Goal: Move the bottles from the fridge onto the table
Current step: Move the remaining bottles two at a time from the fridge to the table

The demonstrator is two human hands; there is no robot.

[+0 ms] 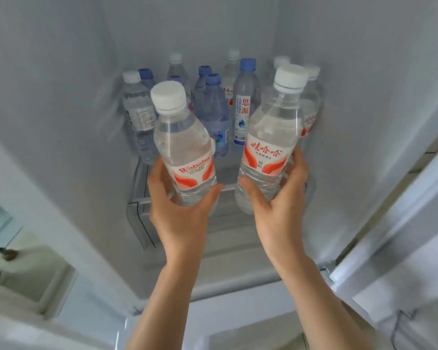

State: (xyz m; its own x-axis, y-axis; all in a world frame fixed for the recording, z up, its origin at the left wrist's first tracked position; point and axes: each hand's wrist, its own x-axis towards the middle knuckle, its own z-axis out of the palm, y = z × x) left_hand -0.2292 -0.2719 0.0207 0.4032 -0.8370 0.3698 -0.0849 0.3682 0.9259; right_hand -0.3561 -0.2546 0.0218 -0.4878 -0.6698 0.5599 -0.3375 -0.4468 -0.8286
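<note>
Left hand [180,210] and right hand [276,200] each wrap a white-capped bottle low on the body, left bottle [185,157] and right bottle [271,147] apparently clear of the fridge shelf [225,188], freeing necks and keeping both upright.

The light is bright, soft and a bit blue, spread evenly on the white fridge walls [61,72]. Shadows are faint. The back bottles [213,102] look fuzzy. Edges at 3 and 9 o'clock are smeared and bent by the wide lens.
</note>
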